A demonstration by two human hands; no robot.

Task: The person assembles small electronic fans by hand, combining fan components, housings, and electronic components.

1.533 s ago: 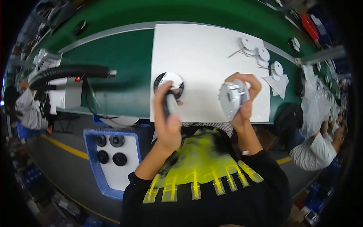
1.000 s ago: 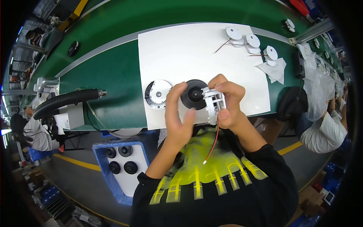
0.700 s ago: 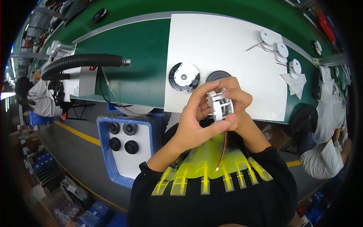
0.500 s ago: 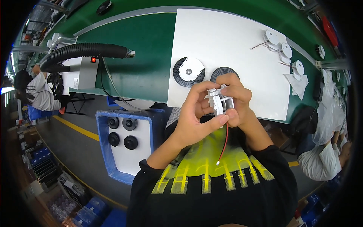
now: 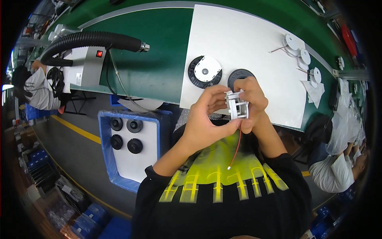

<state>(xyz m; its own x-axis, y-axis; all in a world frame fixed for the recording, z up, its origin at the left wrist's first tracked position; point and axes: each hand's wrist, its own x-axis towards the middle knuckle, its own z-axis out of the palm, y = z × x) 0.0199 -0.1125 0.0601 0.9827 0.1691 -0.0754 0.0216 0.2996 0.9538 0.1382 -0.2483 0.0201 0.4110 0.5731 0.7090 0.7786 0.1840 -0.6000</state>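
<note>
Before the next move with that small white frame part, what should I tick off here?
1. Both hands on the white frame part: ok, left hand and right hand grip it.
2. Red wire free: ok, it dangles loose.
3. Part over the white mat: not ok, it is held at the near edge.
4. Black ribbed disc reachable: ok, just behind the right hand.
5. Disc with the white cap apart from it: ok.
6. Part's seating detail: cannot tell.
</note>
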